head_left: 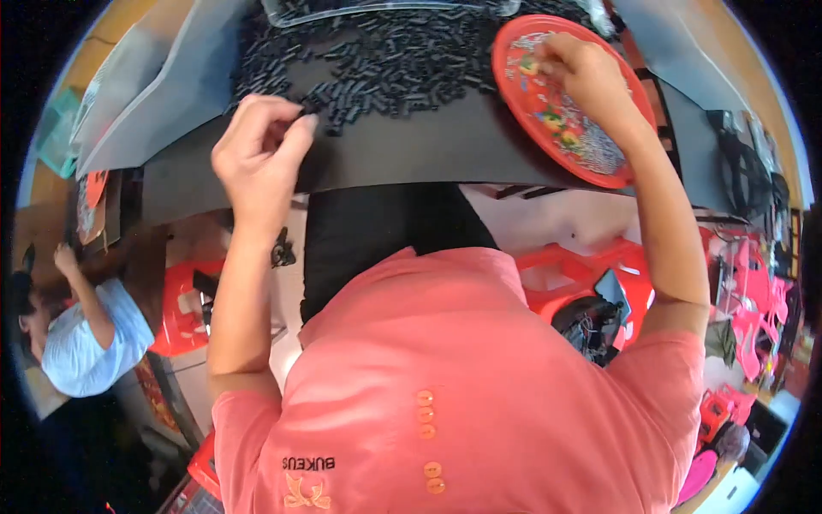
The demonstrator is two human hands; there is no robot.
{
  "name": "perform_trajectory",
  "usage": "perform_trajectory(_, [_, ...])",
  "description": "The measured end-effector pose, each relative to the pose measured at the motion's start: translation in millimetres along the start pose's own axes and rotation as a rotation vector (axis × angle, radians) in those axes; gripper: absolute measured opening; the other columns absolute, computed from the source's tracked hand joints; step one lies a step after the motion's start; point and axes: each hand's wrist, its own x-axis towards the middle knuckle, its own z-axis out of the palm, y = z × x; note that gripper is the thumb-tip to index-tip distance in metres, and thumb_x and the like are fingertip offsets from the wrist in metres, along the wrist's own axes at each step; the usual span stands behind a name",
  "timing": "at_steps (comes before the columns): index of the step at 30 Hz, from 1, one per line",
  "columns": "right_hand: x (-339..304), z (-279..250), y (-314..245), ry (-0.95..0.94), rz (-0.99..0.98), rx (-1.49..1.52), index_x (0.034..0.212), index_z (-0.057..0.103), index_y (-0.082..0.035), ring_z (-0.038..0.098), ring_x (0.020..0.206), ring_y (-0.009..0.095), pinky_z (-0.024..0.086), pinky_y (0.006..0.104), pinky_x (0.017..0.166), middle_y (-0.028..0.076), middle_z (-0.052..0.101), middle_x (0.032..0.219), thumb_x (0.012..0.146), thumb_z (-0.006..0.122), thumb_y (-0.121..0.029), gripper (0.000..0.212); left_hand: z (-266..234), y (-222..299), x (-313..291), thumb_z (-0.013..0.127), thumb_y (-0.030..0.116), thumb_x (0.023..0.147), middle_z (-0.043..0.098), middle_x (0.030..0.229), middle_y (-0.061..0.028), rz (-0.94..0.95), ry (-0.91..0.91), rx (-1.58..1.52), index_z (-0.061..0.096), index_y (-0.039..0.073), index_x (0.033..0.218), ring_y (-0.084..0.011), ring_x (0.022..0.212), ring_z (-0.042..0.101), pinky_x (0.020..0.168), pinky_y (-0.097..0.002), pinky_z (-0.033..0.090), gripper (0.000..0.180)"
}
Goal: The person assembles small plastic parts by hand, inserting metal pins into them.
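Observation:
My left hand (257, 154) is raised over the near left of the dark table, thumb and forefinger pinched on a small black piece (306, 111). Many similar short black pieces (385, 73) lie strewn across the table just beyond it. At the right stands a round red tray (511, 97) with a flower pattern, holding many tiny silvery metal parts (599, 152). Over the tray's far part, my right hand (586, 77) has its fingers bent together; whatever is between them is too small to make out.
A clear plastic container (385, 12) sits at the far edge. Pale upright panels flank the table, one at the left (171, 94). Another person (94, 334) in a light shirt is at the far left. Red plastic stools (184, 308) stand below the table.

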Motion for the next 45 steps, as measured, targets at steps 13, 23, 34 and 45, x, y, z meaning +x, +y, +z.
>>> perform_trajectory(13, [10, 4, -20, -0.091, 0.015, 0.044, 0.100, 0.068, -0.006, 0.067, 0.079, 0.029, 0.051, 0.0385, 0.071, 0.011, 0.068, 0.085, 0.084, 0.068, -0.013, 0.017, 13, 46, -28, 0.065, -0.012, 0.075, 0.065, 0.089, -0.0148, -0.326, -0.383, -0.789, 0.059, -0.003, 0.079, -0.0060, 0.063, 0.049, 0.056, -0.0186, 0.039, 0.011])
perform_trajectory(23, [11, 15, -10, -0.018, -0.067, -0.224, 0.095, 0.060, -0.006, 0.064, 0.084, 0.037, 0.049, 0.0482, 0.071, 0.014, 0.067, 0.094, 0.087, 0.063, -0.018, 0.015, 19, 47, -32, 0.067, -0.005, 0.078, 0.064, 0.083, -0.0196, -0.600, -0.332, -1.209, 0.060, -0.004, 0.086, -0.0113, 0.053, 0.051, 0.045, -0.0221, 0.038, 0.011])
perform_trajectory(34, [-2, 22, -1, 0.102, -0.251, -0.293, 0.101, 0.064, -0.010, 0.064, 0.092, 0.033, 0.052, 0.0452, 0.072, 0.011, 0.064, 0.097, 0.085, 0.062, -0.011, 0.017, 23, 33, -40, 0.063, 0.003, 0.090, 0.067, 0.092, -0.0126, -0.712, -0.340, -1.244, 0.063, -0.008, 0.115, -0.0143, 0.069, 0.059, 0.055, -0.0260, 0.044, 0.027])
perform_trajectory(45, [-3, 13, 11, 0.072, -0.077, -0.055, 0.102, 0.067, -0.004, 0.066, 0.087, 0.033, 0.052, 0.0401, 0.076, 0.011, 0.067, 0.100, 0.085, 0.066, -0.007, 0.017, 19, 34, -43, 0.063, 0.001, 0.089, 0.065, 0.087, -0.0110, -0.724, -0.295, -1.240, 0.063, -0.006, 0.109, -0.0138, 0.066, 0.057, 0.050, -0.0253, 0.045, 0.022])
